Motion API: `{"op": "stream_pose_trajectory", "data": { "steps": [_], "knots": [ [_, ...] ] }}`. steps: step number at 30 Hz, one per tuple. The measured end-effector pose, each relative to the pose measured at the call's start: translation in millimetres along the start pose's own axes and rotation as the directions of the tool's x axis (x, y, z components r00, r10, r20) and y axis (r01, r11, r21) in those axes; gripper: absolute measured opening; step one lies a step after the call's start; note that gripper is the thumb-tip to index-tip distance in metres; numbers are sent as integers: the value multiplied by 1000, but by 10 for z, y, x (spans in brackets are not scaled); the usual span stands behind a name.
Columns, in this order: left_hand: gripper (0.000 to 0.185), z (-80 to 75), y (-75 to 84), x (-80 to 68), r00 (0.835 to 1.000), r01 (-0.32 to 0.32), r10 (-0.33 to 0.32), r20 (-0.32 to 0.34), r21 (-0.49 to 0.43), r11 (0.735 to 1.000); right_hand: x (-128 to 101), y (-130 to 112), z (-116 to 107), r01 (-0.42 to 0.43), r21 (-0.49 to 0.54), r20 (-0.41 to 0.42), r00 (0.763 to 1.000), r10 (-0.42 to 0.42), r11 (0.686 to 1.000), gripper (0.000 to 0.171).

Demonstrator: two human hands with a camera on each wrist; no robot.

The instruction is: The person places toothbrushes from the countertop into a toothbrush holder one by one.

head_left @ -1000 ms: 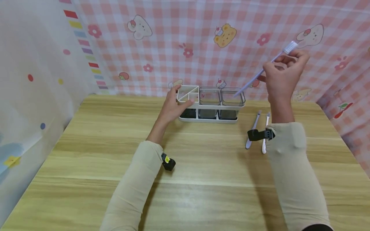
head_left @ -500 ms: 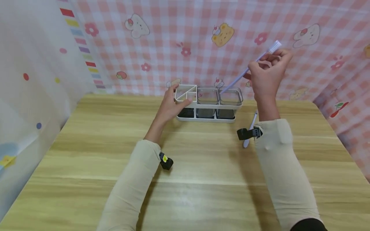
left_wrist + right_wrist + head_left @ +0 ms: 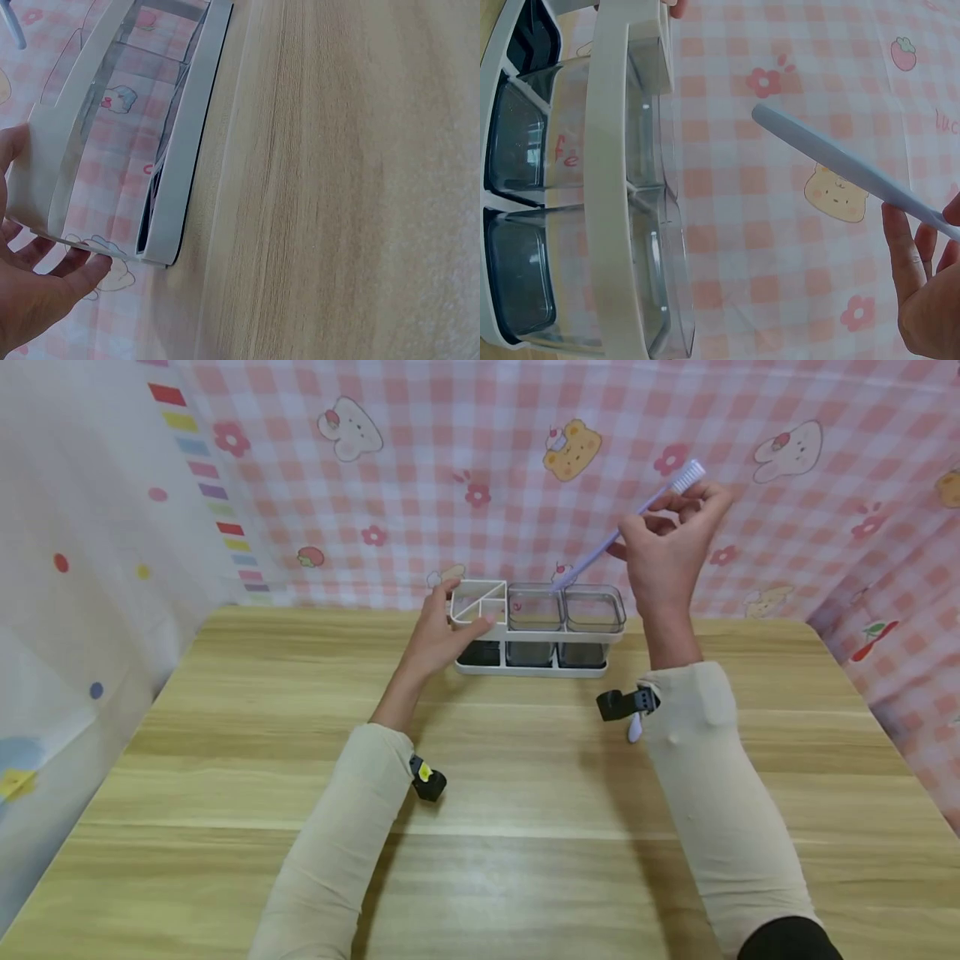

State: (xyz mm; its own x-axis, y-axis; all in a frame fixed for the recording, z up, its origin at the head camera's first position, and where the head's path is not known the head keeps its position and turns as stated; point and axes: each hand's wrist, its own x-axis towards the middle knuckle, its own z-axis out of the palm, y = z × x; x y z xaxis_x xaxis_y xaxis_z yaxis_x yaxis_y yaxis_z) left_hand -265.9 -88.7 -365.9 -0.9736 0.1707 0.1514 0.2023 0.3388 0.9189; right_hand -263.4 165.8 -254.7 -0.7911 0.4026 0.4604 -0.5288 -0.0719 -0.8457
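Lilac toothbrush drifting left along the holder.
Right hand (image 3: 667,556) pinches the lilac plastic toothbrush (image 3: 622,531), handle tip now over the middle clear cup, past the right one; left hand (image 3: 442,631) grips the white three-slot holder (image 3: 536,631) at its left end, likely seating next.

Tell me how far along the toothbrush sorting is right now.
Done: nothing shows inside the white holder with clear cups. In hand: the right hand pinches a lilac toothbrush, handle tip above the middle cup; the left hand grips the holder's end. Left: seating it, and another toothbrush on the wooden table.
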Motion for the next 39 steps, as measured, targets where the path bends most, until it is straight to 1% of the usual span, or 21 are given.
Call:
{"op": "stream_pose_trajectory", "data": {
  "steps": [6,11,18,23,31,39],
  "knots": [
    [84,-11,-1,-30,1000,1,-1,-9,0,1000,-39,-6,79,-4,16,29,1000,4,1000,46],
    [84,-17,-1,-47,1000,6,-6,-14,-1,1000,-74,6,145,-6,0,68,998,6,1000,44],
    [85,-2,-14,-14,1000,-5,5,-16,3,1000,-123,11,221,-26,-15,93,995,27,1000,45],
    [85,12,-13,-2,1000,-11,11,-18,-5,1000,-148,57,252,-4,-48,112,994,9,999,46],
    [84,28,-14,-43,1000,-5,4,-17,-16,1000,-218,142,309,28,-84,143,990,-16,996,46],
    [84,31,4,-46,1000,-9,9,-22,-3,1000,-290,170,383,49,-125,158,987,-28,991,44]
  ]
}}
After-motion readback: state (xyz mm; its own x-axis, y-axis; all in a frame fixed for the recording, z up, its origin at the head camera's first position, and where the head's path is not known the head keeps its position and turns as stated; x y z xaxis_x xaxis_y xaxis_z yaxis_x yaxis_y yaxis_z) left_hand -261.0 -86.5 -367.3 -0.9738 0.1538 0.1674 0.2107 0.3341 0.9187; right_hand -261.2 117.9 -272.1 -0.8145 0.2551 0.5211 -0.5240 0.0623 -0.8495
